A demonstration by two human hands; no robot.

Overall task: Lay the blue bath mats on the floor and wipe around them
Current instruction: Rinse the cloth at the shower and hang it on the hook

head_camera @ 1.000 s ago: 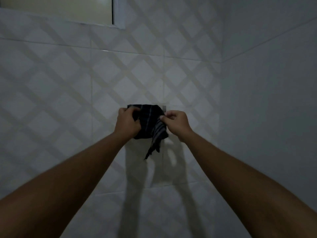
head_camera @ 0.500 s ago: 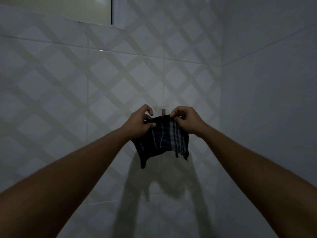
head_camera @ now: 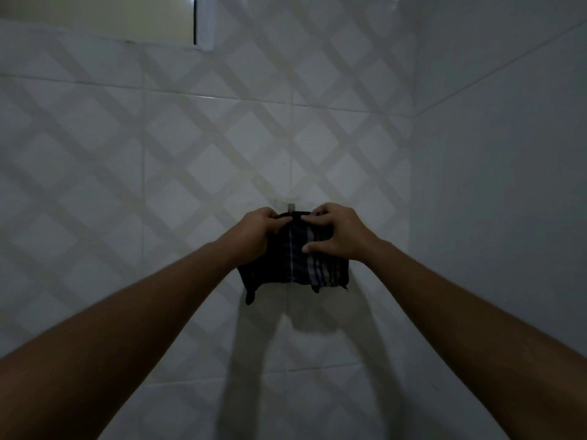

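A small dark cloth point(head_camera: 297, 265) with pale stripes hangs flat against the tiled wall, its top edge at a small wall hook point(head_camera: 290, 207). My left hand point(head_camera: 257, 231) pinches the cloth's upper left part. My right hand point(head_camera: 333, 235) grips the upper right part, thumb pressed on the front of the cloth. Both arms reach straight out to the wall. No blue bath mat and no floor are in view.
The wall ahead has white tiles with a beige lattice pattern point(head_camera: 178, 173). A plain white wall point(head_camera: 502, 201) meets it at a corner on the right. A window opening point(head_camera: 133, 17) sits high at the upper left.
The cloth went from bunched between my hands to spread wide, and both hands have now drawn together at its top edge by the hook.
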